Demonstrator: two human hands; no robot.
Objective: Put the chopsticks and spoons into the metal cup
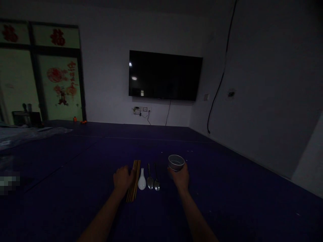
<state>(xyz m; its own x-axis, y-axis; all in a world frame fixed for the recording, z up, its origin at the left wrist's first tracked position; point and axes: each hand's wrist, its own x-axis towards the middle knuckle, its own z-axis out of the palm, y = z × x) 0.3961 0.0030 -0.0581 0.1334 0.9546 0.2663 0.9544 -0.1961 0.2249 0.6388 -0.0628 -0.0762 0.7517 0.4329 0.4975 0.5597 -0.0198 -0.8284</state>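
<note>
My right hand is wrapped around a round grey metal cup, which is upright with its open top facing up. To the left, my left hand rests palm down beside a bundle of wooden chopsticks, its thumb spread out against them and its other fingers partly hidden. Just right of the chopsticks lies a white soup spoon. Beside that are a metal spoon and a second metal spoon, handles pointing away from me.
The dark blue surface stretches to the wall, where a television hangs. Clear plastic wrapping lies at far left, near a dark box. A black cable runs down the right wall. Small orange objects sit by the glass door.
</note>
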